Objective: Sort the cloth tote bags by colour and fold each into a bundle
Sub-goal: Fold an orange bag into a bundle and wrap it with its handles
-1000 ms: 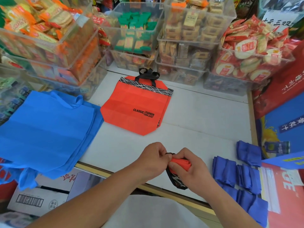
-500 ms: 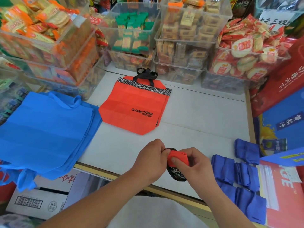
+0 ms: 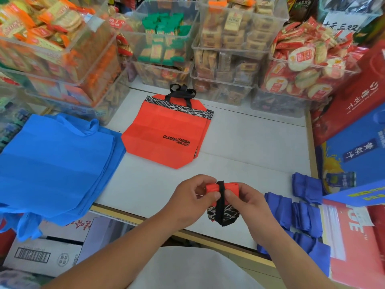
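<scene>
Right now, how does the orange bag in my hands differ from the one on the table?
The held bag is folded into a small bundle; the flat bag lies spread on the table. A black strap wraps the held bag's middle; the flat bag's black handles lie loose at its far edge. The left hand and right hand grip the held bag; nothing touches the flat bag. Both are orange with black, white-lined trim.

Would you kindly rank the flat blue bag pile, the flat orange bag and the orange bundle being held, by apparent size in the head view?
1. flat blue bag pile
2. flat orange bag
3. orange bundle, clearly smallest even though nearest the camera
</scene>
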